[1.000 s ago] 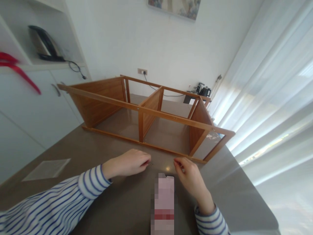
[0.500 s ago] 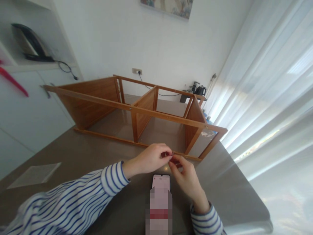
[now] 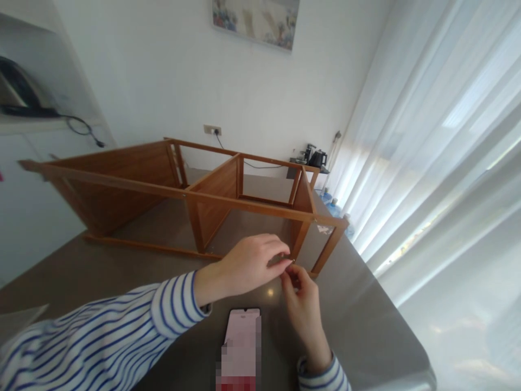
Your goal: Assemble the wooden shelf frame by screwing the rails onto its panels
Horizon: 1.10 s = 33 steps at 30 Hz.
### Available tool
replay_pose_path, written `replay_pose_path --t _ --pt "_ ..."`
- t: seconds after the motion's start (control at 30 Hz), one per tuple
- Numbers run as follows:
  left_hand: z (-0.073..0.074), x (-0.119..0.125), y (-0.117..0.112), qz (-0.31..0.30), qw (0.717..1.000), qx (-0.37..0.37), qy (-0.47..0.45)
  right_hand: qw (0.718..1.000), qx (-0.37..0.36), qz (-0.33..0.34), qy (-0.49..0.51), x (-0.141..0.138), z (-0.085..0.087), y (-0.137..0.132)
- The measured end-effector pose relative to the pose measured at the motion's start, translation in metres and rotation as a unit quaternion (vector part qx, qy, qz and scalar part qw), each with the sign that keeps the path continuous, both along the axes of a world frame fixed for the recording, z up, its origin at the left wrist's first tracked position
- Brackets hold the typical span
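Note:
A wooden shelf frame lies on its side on the grey-brown table. In front of its near lower rail, at the right end, my left hand reaches across with thumb and fingertips curled close together. My right hand meets it there, its thumb and forefinger pinched almost against the left thumb. Whatever sits between the fingertips is too small to make out. Below the hands a phone lies face up with its screen lit, partly blurred out.
A clear plastic sheet or bag lies at the table's left edge. White curtains hang along the right, with water bottles on the floor behind. A kettle stands in the left niche; a black kettle is at the back.
My view has swung right and up, so the shelf and phone sit further left and lower. Both hands stay together at the fingertips; the left fingers have spread slightly.

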<state>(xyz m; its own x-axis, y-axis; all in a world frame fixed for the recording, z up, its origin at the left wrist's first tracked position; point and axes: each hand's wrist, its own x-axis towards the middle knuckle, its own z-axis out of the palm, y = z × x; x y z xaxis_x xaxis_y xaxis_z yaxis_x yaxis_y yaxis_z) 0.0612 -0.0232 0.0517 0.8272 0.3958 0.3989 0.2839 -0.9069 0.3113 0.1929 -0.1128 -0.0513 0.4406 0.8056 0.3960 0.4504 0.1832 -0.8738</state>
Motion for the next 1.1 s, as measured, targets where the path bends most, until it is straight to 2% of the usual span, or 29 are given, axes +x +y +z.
replay_pose_path --t 0.1,0.17,0.27,0.33,0.43,0.6,0.8,0.93,1.1 --pt "0.031 0.011 0.012 -0.028 0.996 0.078 -0.023 1.000 -0.001 -0.027 0.007 0.006 -0.009 0.001" --pt "0.053 0.023 0.024 -0.032 0.994 0.103 0.011 0.999 -0.001 -0.037 0.015 0.009 -0.014 0.002" --pt "0.080 0.046 0.047 -0.042 0.991 0.079 0.100 0.999 -0.006 -0.037 0.038 0.012 -0.020 0.000" --pt "0.089 0.060 0.060 -0.054 0.981 0.039 0.182 0.998 -0.011 -0.037 0.048 0.013 -0.021 -0.002" --pt "0.091 0.074 0.075 -0.096 0.966 -0.008 0.242 0.998 -0.015 -0.051 0.044 0.015 -0.019 -0.004" --pt "0.077 0.081 0.083 -0.151 0.968 -0.044 0.197 0.994 0.005 -0.103 -0.036 0.024 -0.006 -0.009" --pt "0.075 0.082 0.083 -0.164 0.968 -0.016 0.190 0.965 0.018 -0.180 -0.191 0.033 0.034 -0.014" --pt "0.076 0.083 0.082 -0.173 0.968 -0.012 0.183 0.940 0.002 -0.198 -0.277 0.039 0.059 -0.014" --pt "0.076 0.084 0.081 -0.165 0.970 -0.013 0.178 0.914 -0.003 -0.222 -0.340 0.039 0.081 -0.010"
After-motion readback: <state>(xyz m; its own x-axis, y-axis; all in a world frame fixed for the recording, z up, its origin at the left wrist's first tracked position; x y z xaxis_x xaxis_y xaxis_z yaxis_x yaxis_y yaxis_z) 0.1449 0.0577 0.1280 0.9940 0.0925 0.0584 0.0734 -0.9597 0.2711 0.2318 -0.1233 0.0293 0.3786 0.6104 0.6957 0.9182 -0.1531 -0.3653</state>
